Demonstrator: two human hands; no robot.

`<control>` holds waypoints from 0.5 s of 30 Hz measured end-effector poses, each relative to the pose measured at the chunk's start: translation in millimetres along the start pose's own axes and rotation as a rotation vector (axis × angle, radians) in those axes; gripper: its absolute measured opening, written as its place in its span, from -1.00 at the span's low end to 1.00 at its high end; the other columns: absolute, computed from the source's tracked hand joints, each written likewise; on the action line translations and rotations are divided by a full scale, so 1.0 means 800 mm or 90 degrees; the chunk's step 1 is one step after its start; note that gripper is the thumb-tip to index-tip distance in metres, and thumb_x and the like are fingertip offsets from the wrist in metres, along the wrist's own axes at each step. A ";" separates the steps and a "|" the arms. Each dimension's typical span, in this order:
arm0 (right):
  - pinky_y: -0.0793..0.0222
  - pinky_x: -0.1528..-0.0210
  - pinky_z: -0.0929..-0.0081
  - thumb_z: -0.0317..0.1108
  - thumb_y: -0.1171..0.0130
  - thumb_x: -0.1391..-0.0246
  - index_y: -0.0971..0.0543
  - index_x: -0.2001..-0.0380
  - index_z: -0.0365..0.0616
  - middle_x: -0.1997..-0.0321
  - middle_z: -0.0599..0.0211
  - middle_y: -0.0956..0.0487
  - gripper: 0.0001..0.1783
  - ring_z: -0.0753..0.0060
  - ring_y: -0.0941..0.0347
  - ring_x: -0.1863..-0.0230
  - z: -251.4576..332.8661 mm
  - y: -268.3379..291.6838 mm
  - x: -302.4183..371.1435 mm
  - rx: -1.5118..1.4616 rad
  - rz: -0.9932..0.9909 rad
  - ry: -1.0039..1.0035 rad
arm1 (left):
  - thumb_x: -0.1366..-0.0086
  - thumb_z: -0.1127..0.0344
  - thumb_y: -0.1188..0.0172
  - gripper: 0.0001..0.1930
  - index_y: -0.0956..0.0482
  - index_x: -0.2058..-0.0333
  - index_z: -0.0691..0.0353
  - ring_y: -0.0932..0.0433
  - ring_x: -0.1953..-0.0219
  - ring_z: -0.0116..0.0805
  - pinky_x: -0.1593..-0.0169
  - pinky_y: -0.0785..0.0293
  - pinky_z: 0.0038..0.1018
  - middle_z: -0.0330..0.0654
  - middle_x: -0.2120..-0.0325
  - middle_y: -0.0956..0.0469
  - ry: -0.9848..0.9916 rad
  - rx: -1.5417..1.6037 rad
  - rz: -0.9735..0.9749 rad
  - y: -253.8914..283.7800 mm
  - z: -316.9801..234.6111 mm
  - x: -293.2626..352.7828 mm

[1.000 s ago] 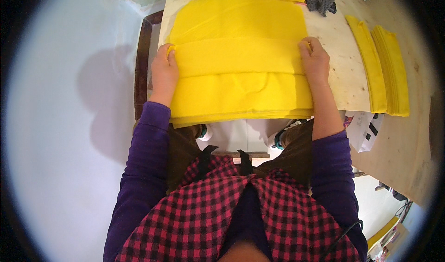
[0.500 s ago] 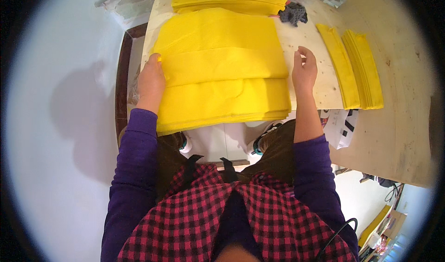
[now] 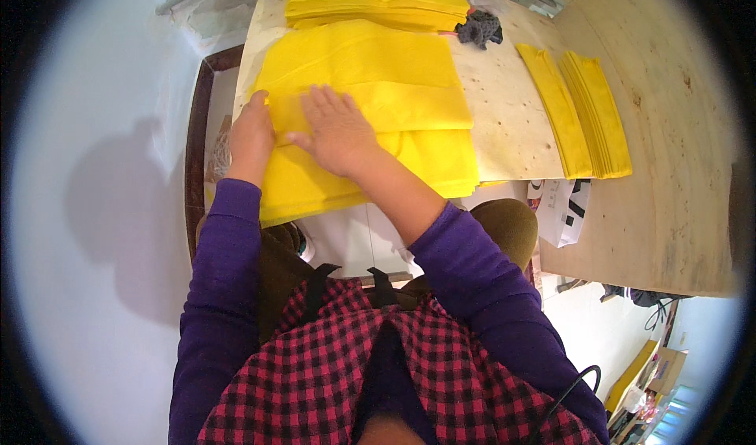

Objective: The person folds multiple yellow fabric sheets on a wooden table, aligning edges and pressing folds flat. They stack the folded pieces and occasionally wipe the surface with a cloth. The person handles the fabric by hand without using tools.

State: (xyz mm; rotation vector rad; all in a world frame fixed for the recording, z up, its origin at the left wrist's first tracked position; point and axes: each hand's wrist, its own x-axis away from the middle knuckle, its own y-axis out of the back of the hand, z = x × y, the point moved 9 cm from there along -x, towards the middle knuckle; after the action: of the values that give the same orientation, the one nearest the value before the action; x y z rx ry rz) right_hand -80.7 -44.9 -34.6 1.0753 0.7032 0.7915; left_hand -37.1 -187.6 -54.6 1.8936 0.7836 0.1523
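Observation:
A stack of yellow cloth sheets (image 3: 429,157) lies before me, its near edge overhanging the table. The top sheet (image 3: 394,59) has a folded band across its middle. At the stack's left edge, my left hand (image 3: 252,139) is closed, pinching the cloth's border near the fold; its fingertips are partly hidden. My right hand (image 3: 340,134) rests flat on the folded band, left of centre, with fingers stretched and thumb apart. It holds nothing.
Another yellow cloth pile (image 3: 374,4) sits at the far side, with a crumpled dark grey cloth (image 3: 479,29) beside it. Narrow folded yellow bundles (image 3: 594,114) lie at right, by an upright wooden panel (image 3: 661,146). Below the wooden table (image 3: 508,114) hangs a white bag (image 3: 563,213).
My right hand has moved left from beside the stack onto the folded band and flattened there. My left hand stays at the left edge. The view has shifted slightly.

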 end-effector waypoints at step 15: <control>0.35 -0.44 0.17 0.25 0.30 -0.20 0.04 -0.36 -0.19 -0.46 0.18 0.07 -0.12 0.27 0.26 -0.48 -0.213 0.041 0.107 0.183 0.009 -0.322 | -0.34 0.30 0.05 -0.67 -0.37 -0.06 0.19 -0.53 0.16 0.11 0.12 -0.45 -0.15 0.13 0.19 -0.54 -0.023 0.017 -0.019 0.001 0.002 -0.002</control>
State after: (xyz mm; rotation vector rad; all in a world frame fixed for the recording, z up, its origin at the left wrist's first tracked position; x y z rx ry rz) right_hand -180.3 117.7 -67.7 1.4731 0.3822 0.4053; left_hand -37.2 -190.2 -54.3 1.9041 0.7931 0.0893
